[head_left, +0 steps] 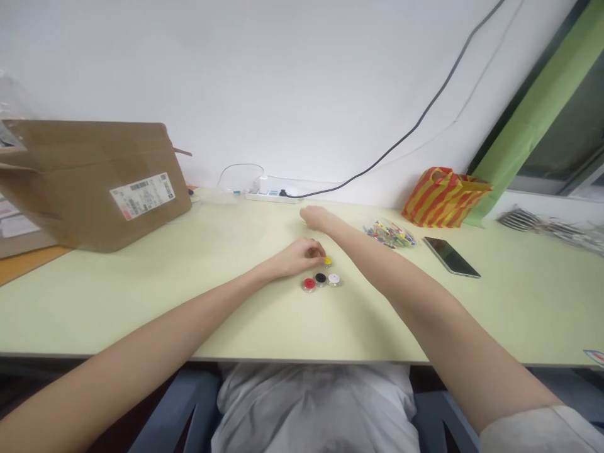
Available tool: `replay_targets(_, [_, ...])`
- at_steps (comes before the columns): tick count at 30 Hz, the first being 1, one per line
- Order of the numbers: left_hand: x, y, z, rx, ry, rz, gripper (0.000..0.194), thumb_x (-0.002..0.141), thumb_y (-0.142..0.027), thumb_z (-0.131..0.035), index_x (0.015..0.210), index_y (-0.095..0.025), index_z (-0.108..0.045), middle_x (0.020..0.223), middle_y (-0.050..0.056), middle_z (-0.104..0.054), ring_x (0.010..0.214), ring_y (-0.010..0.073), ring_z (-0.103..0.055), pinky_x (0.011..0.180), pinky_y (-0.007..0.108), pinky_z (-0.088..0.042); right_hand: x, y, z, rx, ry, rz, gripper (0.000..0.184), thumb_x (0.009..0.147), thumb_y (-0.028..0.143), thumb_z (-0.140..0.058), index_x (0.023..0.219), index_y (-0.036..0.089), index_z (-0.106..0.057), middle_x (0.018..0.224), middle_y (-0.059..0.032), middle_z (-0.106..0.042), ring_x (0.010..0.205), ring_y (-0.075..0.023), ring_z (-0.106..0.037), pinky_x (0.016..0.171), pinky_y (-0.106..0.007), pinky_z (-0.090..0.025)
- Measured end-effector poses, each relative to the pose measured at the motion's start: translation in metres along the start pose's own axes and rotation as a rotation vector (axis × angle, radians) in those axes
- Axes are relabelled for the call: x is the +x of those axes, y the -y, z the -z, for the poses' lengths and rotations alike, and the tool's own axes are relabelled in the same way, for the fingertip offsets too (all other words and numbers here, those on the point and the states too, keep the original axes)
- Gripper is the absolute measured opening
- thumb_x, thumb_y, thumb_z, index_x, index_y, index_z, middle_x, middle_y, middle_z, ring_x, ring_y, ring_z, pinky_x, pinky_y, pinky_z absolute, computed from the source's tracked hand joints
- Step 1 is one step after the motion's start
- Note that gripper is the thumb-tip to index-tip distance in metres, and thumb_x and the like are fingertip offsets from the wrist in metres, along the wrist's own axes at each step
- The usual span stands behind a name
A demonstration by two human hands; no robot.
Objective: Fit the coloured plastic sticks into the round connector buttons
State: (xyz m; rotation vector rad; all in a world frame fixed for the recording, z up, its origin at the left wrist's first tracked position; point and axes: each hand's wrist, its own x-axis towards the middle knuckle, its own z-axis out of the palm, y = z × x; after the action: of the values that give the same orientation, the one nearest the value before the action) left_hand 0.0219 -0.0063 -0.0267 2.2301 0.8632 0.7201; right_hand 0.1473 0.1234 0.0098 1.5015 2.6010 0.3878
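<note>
My left hand [302,255] is closed, thumb and fingertips at a small yellow-topped round piece [328,260] on the table. Just in front of it sit similar small round pieces with clear rims: a red-topped one [309,285], a black-topped one [321,279] and a white-topped one [334,279]. Farther back, my right hand [316,218] reaches across to the left, low over the table, with its fingers closed. A bit of yellow shows at its fingertips, too small to name.
A clear bag of colourful small pieces [389,234] lies right of my right forearm, near a phone [452,257] and a red-and-yellow striped bag [443,197]. A large cardboard box [94,182] stands at left. Along the wall are a power strip [268,196] and a dark cable [394,146].
</note>
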Motion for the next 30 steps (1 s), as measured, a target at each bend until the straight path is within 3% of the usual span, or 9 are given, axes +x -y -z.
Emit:
replay_targets(8, [-0.001,-0.004,0.005,0.024,0.029,0.041,0.038,0.09,-0.052,-0.062,0.101,-0.018,-0.072,0.096,0.008,-0.072,0.087,0.0246,-0.066,0.079,0.038,-0.052,-0.001,0.022,0.017,0.034,0.037,0.064,0.025,0.077,-0.002,-0.07,0.101,0.006,-0.074,0.108,-0.0244,-0.075,0.104,-0.0326,-0.074,0.085,-0.039,-0.058])
replay_targets(12, [-0.001,-0.006,0.005,0.042,0.022,0.042,0.034,0.091,-0.051,-0.062,0.098,-0.019,-0.072,0.096,0.007,-0.072,0.089,0.0234,-0.065,0.079,0.036,-0.052,-0.003,0.006,0.025,0.172,-0.002,0.088,0.024,0.072,0.01,-0.078,0.096,0.007,-0.075,0.101,-0.0188,-0.077,0.089,-0.0269,-0.075,0.072,-0.03,-0.056])
replay_targets(16, [-0.001,-0.009,0.004,0.061,0.031,0.022,0.031,0.092,-0.048,-0.061,0.095,-0.02,-0.073,0.092,0.005,-0.071,0.087,0.022,-0.064,0.079,0.034,-0.051,-0.021,-0.017,0.039,0.342,-0.117,0.116,0.015,0.081,0.019,-0.068,0.089,0.009,-0.074,0.09,-0.0111,-0.078,0.079,-0.0185,-0.072,0.063,-0.023,-0.051])
replay_targets(19, [-0.001,-0.008,0.004,0.076,0.0,0.046,0.035,0.091,-0.05,-0.062,0.104,-0.019,-0.073,0.093,0.005,-0.069,0.087,0.0218,-0.063,0.08,0.034,-0.05,-0.053,-0.028,0.041,0.731,-0.313,0.127,0.007,0.08,0.016,-0.063,0.082,0.011,-0.068,0.081,-0.0069,-0.075,0.07,-0.0145,-0.07,0.059,-0.02,-0.049])
replay_targets(22, [-0.001,-0.007,0.002,0.071,-0.078,0.073,0.044,0.09,-0.054,-0.064,0.116,-0.02,-0.069,0.099,0.005,-0.067,0.093,0.0224,-0.063,0.083,0.034,-0.05,-0.092,-0.032,0.025,1.133,-0.361,0.085,0.002,0.078,0.014,-0.063,0.078,0.014,-0.061,0.075,-0.0042,-0.072,0.06,-0.0126,-0.068,0.051,-0.019,-0.046])
replay_targets(26, [0.0,-0.006,0.0,0.041,-0.122,0.034,0.035,0.092,-0.054,-0.062,0.095,-0.019,-0.067,0.101,0.005,-0.068,0.095,0.0208,-0.063,0.085,0.033,-0.049,-0.133,-0.027,-0.006,1.517,-0.454,-0.068,0.012,0.079,0.018,-0.07,0.077,0.015,-0.058,0.078,-0.0072,-0.074,0.059,-0.0129,-0.068,0.053,-0.022,-0.052])
replay_targets(30, [0.003,-0.005,0.001,0.031,-0.26,0.003,0.032,0.094,-0.05,-0.06,0.087,-0.019,-0.059,0.091,0.002,-0.064,0.084,0.0174,-0.06,0.077,0.03,-0.048,-0.153,-0.015,-0.019,1.732,-0.413,-0.181,0.014,0.08,0.022,-0.075,0.08,0.014,-0.064,0.084,-0.0099,-0.076,0.069,-0.0144,-0.072,0.067,-0.025,-0.061])
